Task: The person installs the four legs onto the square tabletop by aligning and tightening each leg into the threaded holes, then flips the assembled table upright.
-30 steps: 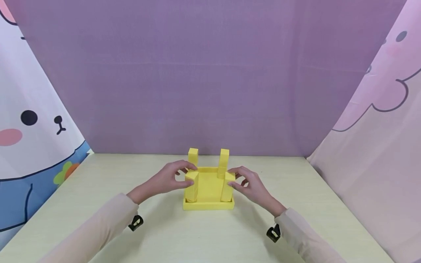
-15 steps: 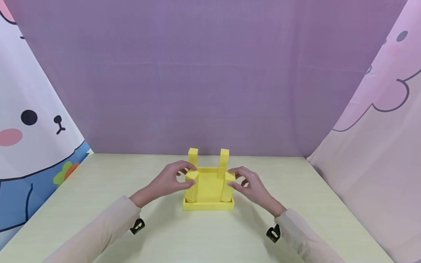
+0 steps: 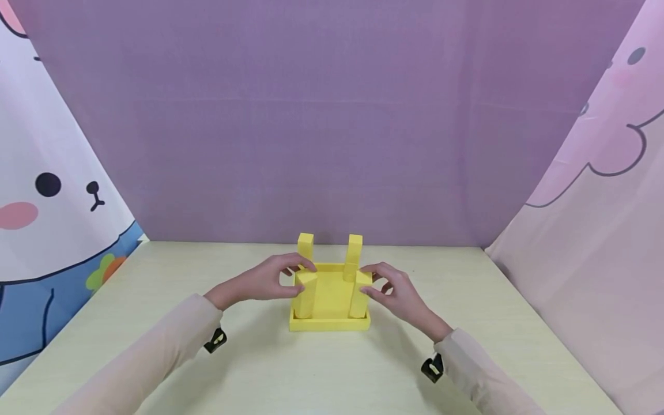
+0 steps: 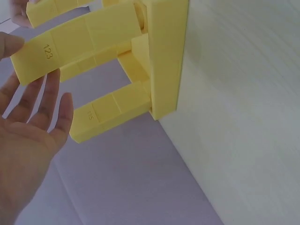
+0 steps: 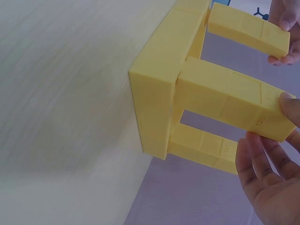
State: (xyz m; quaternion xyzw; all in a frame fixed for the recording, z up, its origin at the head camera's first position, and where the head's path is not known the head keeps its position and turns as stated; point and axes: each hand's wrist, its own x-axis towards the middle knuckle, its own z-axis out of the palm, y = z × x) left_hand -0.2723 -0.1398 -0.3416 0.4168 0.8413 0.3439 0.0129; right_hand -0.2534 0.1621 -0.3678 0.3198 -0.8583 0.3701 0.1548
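Note:
A shallow yellow tray [image 3: 329, 325] lies on the table, with yellow block posts standing inside its corners. My left hand [image 3: 270, 279] pinches the top of the near left post [image 3: 305, 300] between thumb and fingers. "123" is marked on that post's upper block [image 4: 40, 56] in the left wrist view. On the other side, my right hand [image 3: 398, 291] grips the near right post [image 3: 359, 302] at its top. Seams between stacked blocks show along the right post [image 5: 220, 93]. Both far posts, the left one [image 3: 305, 246] and the right one [image 3: 354, 251], stand untouched.
The pale table [image 3: 332, 374] extends around the tray. Behind it hangs a purple cloth [image 3: 332, 127], and printed curtains flank both sides, the left curtain [image 3: 67, 132] showing a cartoon animal. Each wrist carries a small black device, such as the left one [image 3: 215, 340].
The top of the near left post has shifted slightly right with my left hand, and its blocks look more evenly lined up. My right hand keeps its hold in nearly the same place.

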